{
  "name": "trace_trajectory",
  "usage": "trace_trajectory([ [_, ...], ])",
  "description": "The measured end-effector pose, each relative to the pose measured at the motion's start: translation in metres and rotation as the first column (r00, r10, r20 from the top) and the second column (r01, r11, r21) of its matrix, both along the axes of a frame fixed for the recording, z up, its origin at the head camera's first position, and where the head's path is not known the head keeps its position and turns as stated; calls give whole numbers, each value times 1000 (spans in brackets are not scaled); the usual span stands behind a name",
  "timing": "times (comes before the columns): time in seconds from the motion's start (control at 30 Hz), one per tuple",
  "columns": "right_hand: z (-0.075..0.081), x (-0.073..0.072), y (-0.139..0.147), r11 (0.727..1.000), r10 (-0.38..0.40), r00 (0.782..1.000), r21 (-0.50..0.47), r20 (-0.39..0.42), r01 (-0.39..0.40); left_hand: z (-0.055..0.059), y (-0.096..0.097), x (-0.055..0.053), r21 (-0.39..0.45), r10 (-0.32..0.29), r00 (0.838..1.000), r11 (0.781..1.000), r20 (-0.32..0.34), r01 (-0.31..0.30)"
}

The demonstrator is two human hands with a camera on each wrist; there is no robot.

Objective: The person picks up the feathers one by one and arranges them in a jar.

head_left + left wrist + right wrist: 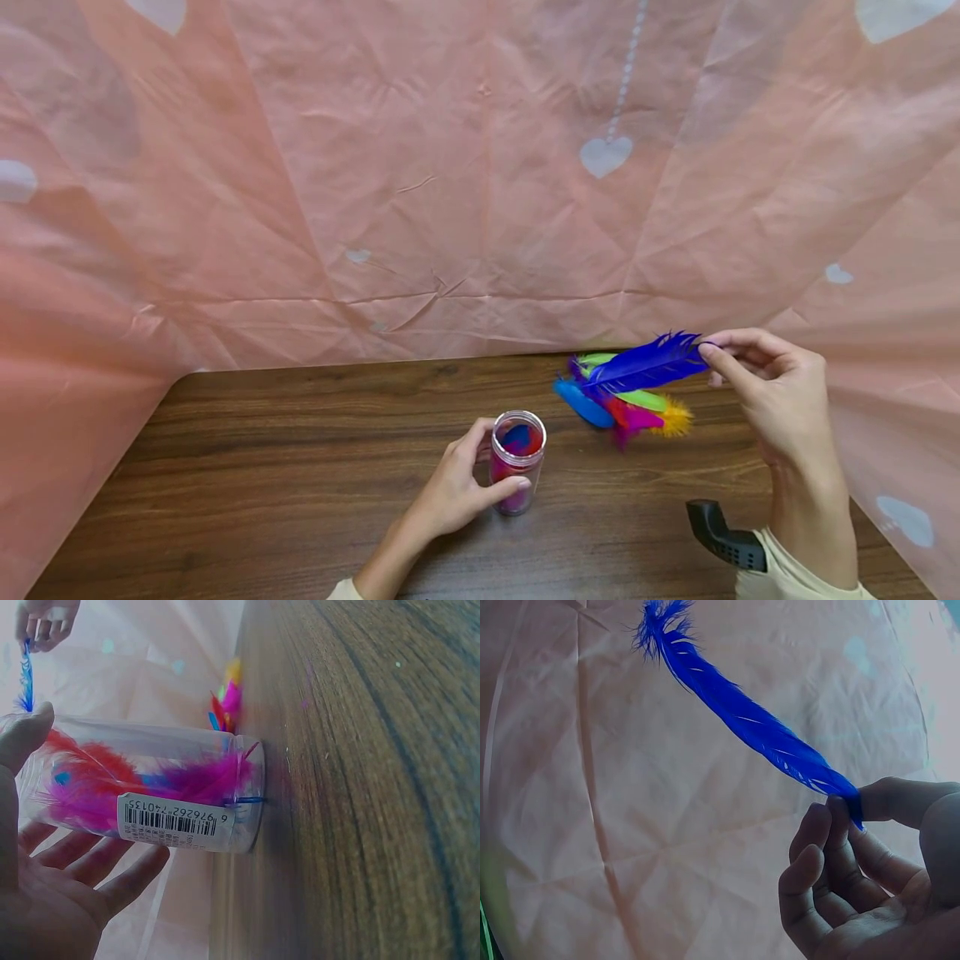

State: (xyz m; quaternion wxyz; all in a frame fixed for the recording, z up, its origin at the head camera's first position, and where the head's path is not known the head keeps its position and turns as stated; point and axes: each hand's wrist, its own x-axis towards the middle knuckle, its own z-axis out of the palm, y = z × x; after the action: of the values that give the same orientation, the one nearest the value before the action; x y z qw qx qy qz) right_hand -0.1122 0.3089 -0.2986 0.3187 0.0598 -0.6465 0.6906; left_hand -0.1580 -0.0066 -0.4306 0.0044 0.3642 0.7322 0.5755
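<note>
My right hand [787, 396] pinches one end of a long dark-blue feather [648, 364] between thumb and fingertips. It is held up, and in the head view it overlaps a pile of loose feathers. Against the pink cloth in the right wrist view, the blue feather [735, 712] shows its whole length, frayed at the far end. My left hand [453, 492] holds a clear plastic jar [534, 471] upright on the table, thumb on one side and fingers on the other. The jar has no lid on; red, magenta, purple and blue feathers [97, 769] fill it. A barcode label [172, 821] is on its side.
Green, light-blue, red, magenta and yellow feathers [585, 406] lie in a pile at the table's back edge. A pink cloth [450, 167] with pale hearts surrounds the wooden table [300, 450]. A black curved device [723, 537] sticks out at the right sleeve.
</note>
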Motion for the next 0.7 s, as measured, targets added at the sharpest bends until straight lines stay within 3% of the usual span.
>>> trace_trajectory([
  [0.4, 2, -1, -21, 990, 65, 998, 124, 1, -65, 1, 0, 0, -4, -7, 1000, 1000, 7, 7],
  [0.7, 1, -2, -30, 985, 98, 995, 138, 18, -100, 1, 0, -1, -6, -6, 1000, 1000, 2, 6],
])
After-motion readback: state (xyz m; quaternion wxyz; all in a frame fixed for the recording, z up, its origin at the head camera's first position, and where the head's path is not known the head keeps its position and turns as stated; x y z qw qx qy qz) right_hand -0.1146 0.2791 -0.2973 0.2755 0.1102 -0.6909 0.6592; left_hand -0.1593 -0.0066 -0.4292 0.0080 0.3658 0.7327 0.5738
